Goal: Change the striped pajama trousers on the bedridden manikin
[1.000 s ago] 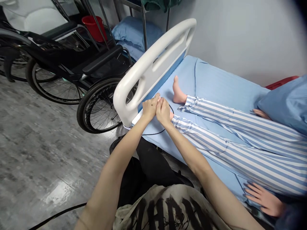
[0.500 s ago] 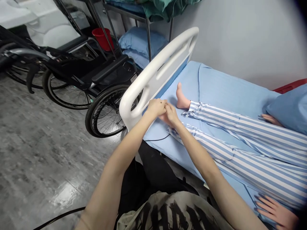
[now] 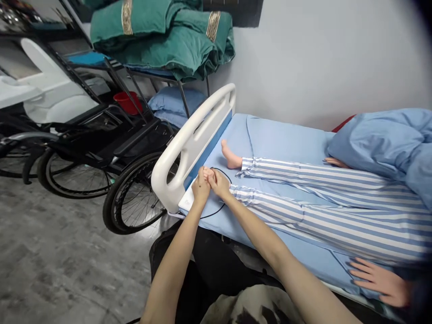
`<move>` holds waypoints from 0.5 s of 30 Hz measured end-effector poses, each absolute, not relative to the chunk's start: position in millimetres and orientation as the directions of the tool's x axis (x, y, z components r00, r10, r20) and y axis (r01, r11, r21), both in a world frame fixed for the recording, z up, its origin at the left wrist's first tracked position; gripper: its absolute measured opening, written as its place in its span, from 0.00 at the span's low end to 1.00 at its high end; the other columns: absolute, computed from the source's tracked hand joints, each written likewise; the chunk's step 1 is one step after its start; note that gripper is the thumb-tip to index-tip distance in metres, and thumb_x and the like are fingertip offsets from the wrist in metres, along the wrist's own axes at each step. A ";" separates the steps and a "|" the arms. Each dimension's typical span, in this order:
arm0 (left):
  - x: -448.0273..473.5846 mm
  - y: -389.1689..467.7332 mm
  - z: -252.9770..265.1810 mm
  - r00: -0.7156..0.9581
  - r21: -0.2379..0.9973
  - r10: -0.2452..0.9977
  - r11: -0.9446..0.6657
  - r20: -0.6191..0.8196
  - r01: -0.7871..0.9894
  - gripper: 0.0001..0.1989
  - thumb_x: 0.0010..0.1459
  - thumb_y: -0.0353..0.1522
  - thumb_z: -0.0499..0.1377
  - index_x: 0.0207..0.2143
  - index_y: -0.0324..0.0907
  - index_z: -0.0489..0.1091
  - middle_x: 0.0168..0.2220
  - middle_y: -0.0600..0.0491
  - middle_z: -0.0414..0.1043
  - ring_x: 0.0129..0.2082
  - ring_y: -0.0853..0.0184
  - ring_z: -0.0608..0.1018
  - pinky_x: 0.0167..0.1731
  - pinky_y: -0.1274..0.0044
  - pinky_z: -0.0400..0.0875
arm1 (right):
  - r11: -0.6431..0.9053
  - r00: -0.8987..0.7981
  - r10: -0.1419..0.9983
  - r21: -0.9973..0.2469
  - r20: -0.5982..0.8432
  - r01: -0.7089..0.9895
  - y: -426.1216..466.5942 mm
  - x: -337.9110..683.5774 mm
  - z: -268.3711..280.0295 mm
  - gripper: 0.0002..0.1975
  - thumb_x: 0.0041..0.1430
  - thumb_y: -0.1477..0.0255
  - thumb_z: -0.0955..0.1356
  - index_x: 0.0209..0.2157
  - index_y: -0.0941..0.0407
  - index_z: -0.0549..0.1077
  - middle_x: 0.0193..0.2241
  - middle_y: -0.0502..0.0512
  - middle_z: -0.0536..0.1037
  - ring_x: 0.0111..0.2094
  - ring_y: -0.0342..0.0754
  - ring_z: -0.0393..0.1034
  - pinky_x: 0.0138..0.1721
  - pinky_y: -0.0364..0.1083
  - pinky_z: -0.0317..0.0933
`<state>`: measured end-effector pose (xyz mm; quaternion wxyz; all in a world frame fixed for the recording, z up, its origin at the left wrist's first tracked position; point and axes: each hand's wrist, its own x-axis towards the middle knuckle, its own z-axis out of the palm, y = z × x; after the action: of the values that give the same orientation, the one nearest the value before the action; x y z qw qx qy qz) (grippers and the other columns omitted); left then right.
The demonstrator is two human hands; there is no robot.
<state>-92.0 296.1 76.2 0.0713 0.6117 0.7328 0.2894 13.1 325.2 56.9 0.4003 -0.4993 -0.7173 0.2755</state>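
My left hand (image 3: 201, 186) wraps round the toe end of the near foot (image 3: 208, 173) of a figure that looks like a mannequin. On the ankle side of the same foot, my right hand (image 3: 220, 184) is closed, its thumb near the toes. Most of this foot is hidden by my fingers. The other bare foot (image 3: 231, 157) rests on the blue sheet, toes up. Striped trousers (image 3: 313, 180) cover both legs. A thin black cord (image 3: 213, 213) runs over the sheet beneath my hands, and a flat white object (image 3: 186, 200) lies by the footboard (image 3: 160, 173).
A wheelchair (image 3: 131, 202) stands just beyond the footboard. Behind it a rack holds green bedding (image 3: 162, 49) and blue pillows (image 3: 177, 101), with a red bucket (image 3: 128, 102) beside it. The figure's hand (image 3: 376, 279) lies at the bed's near edge; a blue pillow (image 3: 378, 139) is far right.
The view has tilted up, showing more green bedding. Both hands stay on the near foot; its toes now show between them, and the flat white object has come into sight.
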 end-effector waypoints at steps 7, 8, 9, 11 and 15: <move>-117.2 279.0 70.3 -0.182 0.727 0.976 0.040 0.118 0.686 0.20 0.63 0.40 0.48 0.51 0.39 0.67 0.36 0.45 0.77 0.35 0.61 0.78 0.36 0.74 0.68 | 0.341 -0.235 0.933 -0.881 0.273 0.330 330.1 30.1 63.6 0.17 0.66 0.65 0.59 0.46 0.55 0.74 0.45 0.57 0.79 0.44 0.49 0.73 0.49 0.47 0.63; -121.9 279.1 69.2 -0.208 0.821 0.976 0.062 0.071 0.568 0.18 0.63 0.38 0.46 0.47 0.40 0.68 0.33 0.47 0.76 0.31 0.64 0.77 0.33 0.75 0.68 | 0.317 -0.227 0.940 -0.896 0.254 0.311 331.2 32.9 63.3 0.16 0.66 0.66 0.59 0.45 0.55 0.75 0.44 0.57 0.79 0.44 0.49 0.73 0.49 0.47 0.63; -125.8 279.8 67.8 -0.248 0.897 0.969 0.101 0.010 0.431 0.18 0.62 0.38 0.43 0.44 0.40 0.68 0.31 0.49 0.75 0.28 0.66 0.75 0.29 0.76 0.66 | 0.292 -0.216 0.948 -0.908 0.234 0.301 332.5 35.5 62.5 0.15 0.65 0.67 0.60 0.43 0.55 0.75 0.44 0.56 0.79 0.44 0.49 0.73 0.49 0.47 0.63; -131.0 282.9 65.0 -0.322 0.962 0.939 0.191 -0.121 0.195 0.19 0.62 0.39 0.41 0.40 0.40 0.67 0.26 0.52 0.72 0.21 0.69 0.70 0.22 0.78 0.61 | 0.247 -0.197 0.961 -0.924 0.195 0.291 336.0 40.1 59.8 0.14 0.63 0.67 0.60 0.39 0.55 0.75 0.40 0.55 0.80 0.42 0.49 0.73 0.47 0.48 0.64; -132.6 297.8 67.7 -0.242 0.944 0.952 0.243 -0.188 0.222 0.19 0.62 0.43 0.43 0.26 0.42 0.63 0.22 0.54 0.67 0.21 0.71 0.67 0.23 0.77 0.62 | 0.214 -0.176 0.970 -0.932 0.167 0.293 349.9 51.2 56.2 0.11 0.59 0.67 0.62 0.34 0.55 0.74 0.34 0.53 0.79 0.37 0.49 0.72 0.43 0.48 0.64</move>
<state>-132.6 297.8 67.7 0.4273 0.4430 0.6624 0.4271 51.2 349.9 56.2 0.4230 -0.4826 -0.6543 0.4001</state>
